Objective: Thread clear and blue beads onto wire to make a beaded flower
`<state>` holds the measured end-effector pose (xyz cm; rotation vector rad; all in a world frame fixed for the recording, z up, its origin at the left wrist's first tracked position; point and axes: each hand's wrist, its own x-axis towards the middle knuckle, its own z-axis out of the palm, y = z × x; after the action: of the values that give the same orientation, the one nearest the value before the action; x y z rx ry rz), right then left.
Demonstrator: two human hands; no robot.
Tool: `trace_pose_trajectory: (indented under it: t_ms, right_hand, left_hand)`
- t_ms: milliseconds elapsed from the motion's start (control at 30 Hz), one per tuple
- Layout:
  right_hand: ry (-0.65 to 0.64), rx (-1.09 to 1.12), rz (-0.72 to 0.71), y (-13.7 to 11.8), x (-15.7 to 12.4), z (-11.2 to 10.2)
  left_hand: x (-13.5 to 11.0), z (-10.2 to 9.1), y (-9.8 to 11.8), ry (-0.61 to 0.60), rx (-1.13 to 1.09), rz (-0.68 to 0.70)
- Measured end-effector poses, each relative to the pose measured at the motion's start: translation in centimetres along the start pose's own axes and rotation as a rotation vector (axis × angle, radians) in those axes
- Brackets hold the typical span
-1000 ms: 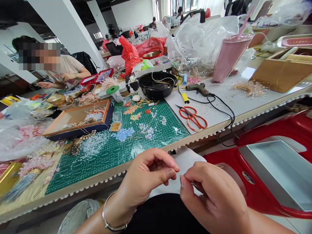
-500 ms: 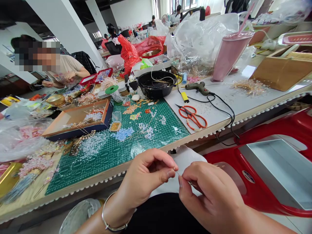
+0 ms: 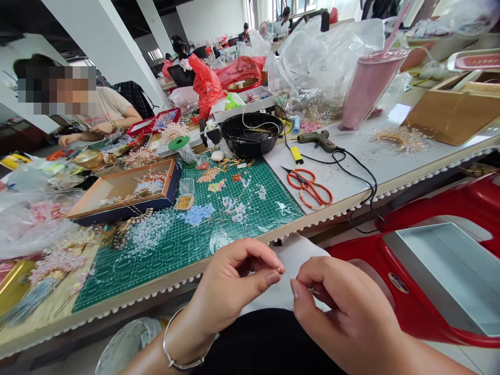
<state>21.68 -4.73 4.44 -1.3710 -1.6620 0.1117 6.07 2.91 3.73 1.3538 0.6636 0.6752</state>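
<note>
Both my hands are held over my lap, below the table's front edge. My left hand (image 3: 230, 286) pinches one end of a thin wire (image 3: 286, 275) between thumb and forefinger; a silver bangle sits on that wrist. My right hand (image 3: 344, 307) pinches the wire's other end, fingers curled. The fingertips are a few centimetres apart. Any bead on the wire is too small to make out. A white cloth (image 3: 292, 260) lies under my hands.
A green cutting mat (image 3: 187, 234) strewn with beads covers the table in front. Orange scissors (image 3: 308, 188), a glue gun (image 3: 318, 139), a black bowl (image 3: 252, 134), a shallow box (image 3: 125, 190) and a pink tumbler (image 3: 367, 88) stand around. Another person sits far left. A red chair (image 3: 429, 281) is right.
My two hands have drawn slightly apart, so a short length of wire now shows between the fingertips. The right hand has shifted a little to the right.
</note>
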Motion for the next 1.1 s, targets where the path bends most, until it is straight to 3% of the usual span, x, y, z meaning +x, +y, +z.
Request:
trace_pose_trajectory:
  t_ms: [267,533,833,1100]
  right_hand:
    - [-0.189,0.237,0.369,0.23,0.25,0.11]
    - [-0.309,0.458,0.525,0.64,0.12,-0.1]
    - [-0.29,0.436,0.533,0.6,0.19,0.04]
    - [-0.156,0.221,0.354,0.16,0.26,0.0]
  left_hand:
    - [-0.25,0.04,0.48,0.006,0.129,0.019]
    - [-0.23,0.14,0.64,-0.008,0.163,0.028]
    - [-0.64,0.12,0.58,-0.012,0.201,0.003]
    - [-0.62,0.28,0.48,0.025,0.148,-0.067]
